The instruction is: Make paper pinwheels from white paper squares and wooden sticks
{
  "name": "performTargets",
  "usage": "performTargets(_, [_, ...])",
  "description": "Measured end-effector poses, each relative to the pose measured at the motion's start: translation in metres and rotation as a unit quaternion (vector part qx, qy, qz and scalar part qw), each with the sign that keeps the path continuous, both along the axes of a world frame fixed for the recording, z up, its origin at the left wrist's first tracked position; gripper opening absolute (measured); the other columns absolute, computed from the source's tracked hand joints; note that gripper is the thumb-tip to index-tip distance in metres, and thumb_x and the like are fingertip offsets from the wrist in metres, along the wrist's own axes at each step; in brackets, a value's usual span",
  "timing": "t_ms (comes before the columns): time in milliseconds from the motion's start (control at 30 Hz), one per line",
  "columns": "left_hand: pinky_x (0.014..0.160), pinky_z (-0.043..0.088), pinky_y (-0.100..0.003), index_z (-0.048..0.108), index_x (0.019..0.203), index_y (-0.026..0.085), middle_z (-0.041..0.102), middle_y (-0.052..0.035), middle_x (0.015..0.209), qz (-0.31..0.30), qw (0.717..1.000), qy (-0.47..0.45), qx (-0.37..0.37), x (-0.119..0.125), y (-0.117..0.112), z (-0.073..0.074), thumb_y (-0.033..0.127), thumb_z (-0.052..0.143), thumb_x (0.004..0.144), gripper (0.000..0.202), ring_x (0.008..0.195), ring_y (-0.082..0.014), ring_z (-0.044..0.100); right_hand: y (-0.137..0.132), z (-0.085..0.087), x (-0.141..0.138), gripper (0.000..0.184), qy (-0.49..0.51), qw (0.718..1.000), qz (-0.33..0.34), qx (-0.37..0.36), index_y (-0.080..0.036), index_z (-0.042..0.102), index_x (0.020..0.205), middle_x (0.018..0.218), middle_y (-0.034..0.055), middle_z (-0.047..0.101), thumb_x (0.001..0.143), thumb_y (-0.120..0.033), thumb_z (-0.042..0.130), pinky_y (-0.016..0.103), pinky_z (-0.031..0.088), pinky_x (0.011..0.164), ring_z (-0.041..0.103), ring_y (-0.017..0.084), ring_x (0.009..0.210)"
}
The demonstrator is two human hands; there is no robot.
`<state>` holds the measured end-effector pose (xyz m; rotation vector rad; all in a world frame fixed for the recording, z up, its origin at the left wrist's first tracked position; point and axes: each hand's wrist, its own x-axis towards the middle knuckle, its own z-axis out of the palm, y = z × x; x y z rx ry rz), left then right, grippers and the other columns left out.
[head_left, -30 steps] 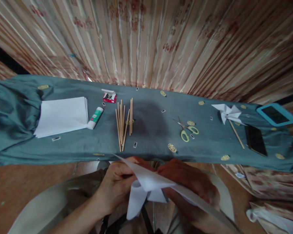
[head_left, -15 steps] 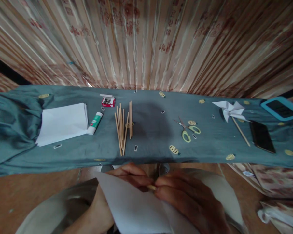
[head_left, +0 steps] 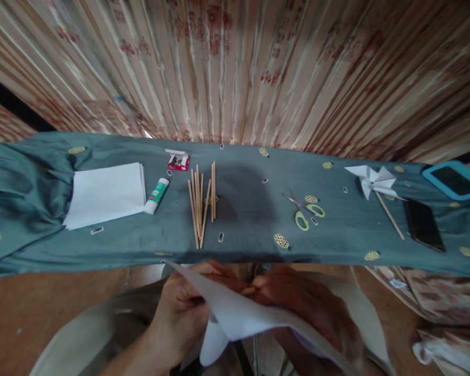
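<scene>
Close to my body, below the table's front edge, my left hand (head_left: pixel 188 308) and my right hand (head_left: pixel 305 303) are both closed. Between them shows a short piece of a wooden stick (head_left: pixel 248 290), gripped from either side. A white paper pinwheel (head_left: pixel 243 316) with curved blades spreads across and in front of my hands. A small dark spot shows near its middle. The pinwheel hides several fingers and most of the stick, and the right hand is slightly blurred.
On the cloth-covered table (head_left: pixel 250 209) lie stacked white paper (head_left: pixel 105 196), a glue stick (head_left: pixel 156 196), a red box of pins (head_left: pixel 178 161), several wooden sticks (head_left: pixel 199 203) and scissors (head_left: pixel 301 209). Farther right are a finished pinwheel (head_left: pixel 372 183), a phone (head_left: pixel 423 224) and a blue-framed tablet (head_left: pixel 454 180).
The paper in my hands has turned and swung, so its curved blades and dark spot now show. Both hands remain closed around the stick. The view has shifted slightly.
</scene>
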<state>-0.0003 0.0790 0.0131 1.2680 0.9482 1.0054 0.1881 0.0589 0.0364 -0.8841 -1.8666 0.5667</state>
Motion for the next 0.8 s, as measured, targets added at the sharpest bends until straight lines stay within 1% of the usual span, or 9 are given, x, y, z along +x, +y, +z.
performTargets(67, [0.053,0.051,-0.019,0.081,0.074,0.027,0.072,-0.0043,0.068,-0.005,1.000,-0.026,0.015,0.002,0.006,0.008,0.032,0.073,0.077,0.010,0.061,-0.0149,0.066,0.001,0.002,0.001,0.012,0.009,0.996,0.001,-0.093,-0.023,0.065,0.097,0.082,0.0004,0.073,0.092,-0.024,0.054,0.022,0.058,0.066,0.069,0.014,0.072])
performTargets(167, [0.049,0.048,-0.016,0.081,0.072,0.026,0.073,-0.0049,0.068,-0.006,1.000,-0.021,0.017,0.005,0.012,0.014,0.024,0.074,0.075,0.008,0.065,-0.0164,0.069,0.003,0.000,0.000,0.005,0.055,0.969,-0.024,-0.241,-0.021,0.068,0.085,0.071,-0.0006,0.069,0.085,-0.023,0.063,0.020,0.052,0.050,0.063,0.012,0.057])
performTargets(267, [0.050,0.048,-0.016,0.081,0.071,0.025,0.074,-0.0060,0.070,0.012,0.999,-0.029,-0.013,0.006,0.015,0.012,0.028,0.079,0.070,0.003,0.066,-0.0178,0.070,0.007,-0.010,-0.003,0.015,0.126,0.937,-0.092,-0.313,-0.018,0.068,0.072,0.059,0.0005,0.066,0.077,-0.031,0.072,0.022,0.047,0.041,0.057,0.013,0.048])
performTargets(333, [0.052,0.049,-0.018,0.081,0.070,0.023,0.074,-0.0067,0.072,0.017,1.000,-0.016,-0.018,0.007,0.016,0.006,0.031,0.080,0.068,0.007,0.064,-0.0168,0.068,0.012,-0.017,-0.005,0.023,0.148,0.917,-0.124,-0.349,-0.017,0.065,0.061,0.054,0.0009,0.064,0.070,-0.034,0.077,0.023,0.044,0.039,0.055,0.013,0.046])
performTargets(400, [0.055,0.049,-0.019,0.081,0.071,0.021,0.073,-0.0072,0.075,0.023,1.000,0.002,-0.018,0.006,0.017,0.000,0.031,0.080,0.069,0.010,0.067,-0.0164,0.066,0.018,-0.022,-0.005,0.022,0.169,0.905,-0.121,-0.371,-0.016,0.067,0.061,0.057,0.0015,0.067,0.068,-0.033,0.079,0.023,0.047,0.043,0.058,0.014,0.049])
performTargets(467, [0.057,0.048,-0.020,0.080,0.072,0.020,0.073,-0.0074,0.078,0.024,0.999,0.004,-0.027,0.007,0.020,-0.005,0.032,0.078,0.070,0.013,0.069,-0.0164,0.065,0.024,-0.027,-0.006,0.016,0.195,0.900,-0.105,-0.376,-0.016,0.073,0.073,0.070,0.0030,0.074,0.067,-0.030,0.079,0.026,0.054,0.053,0.065,0.017,0.060])
performTargets(533, [0.056,0.047,-0.021,0.080,0.071,0.019,0.072,-0.0072,0.079,0.020,0.999,-0.013,-0.049,0.007,0.023,-0.009,0.034,0.079,0.069,0.016,0.068,-0.0162,0.063,0.029,-0.030,-0.007,0.019,0.213,0.898,-0.096,-0.373,-0.017,0.076,0.083,0.082,0.0045,0.078,0.067,-0.028,0.079,0.029,0.058,0.063,0.069,0.020,0.070])
performTargets(567, [0.056,0.046,-0.021,0.079,0.070,0.018,0.072,-0.0070,0.079,0.021,0.998,-0.021,-0.057,0.008,0.025,-0.010,0.035,0.079,0.068,0.017,0.068,-0.0160,0.062,0.031,-0.031,-0.008,0.020,0.217,0.898,-0.096,-0.370,-0.017,0.076,0.084,0.084,0.0050,0.078,0.067,-0.027,0.079,0.030,0.058,0.065,0.070,0.020,0.072])
performTargets(800, [0.051,0.043,-0.020,0.076,0.060,0.016,0.068,-0.0044,0.069,0.042,0.997,-0.034,-0.051,0.007,0.031,-0.013,0.038,0.082,0.060,0.023,0.059,-0.0131,0.056,0.036,-0.035,-0.016,0.014,0.231,0.906,-0.109,-0.337,-0.019,0.077,0.079,0.082,0.0037,0.078,0.065,-0.023,0.079,0.030,0.059,0.065,0.070,0.019,0.070])
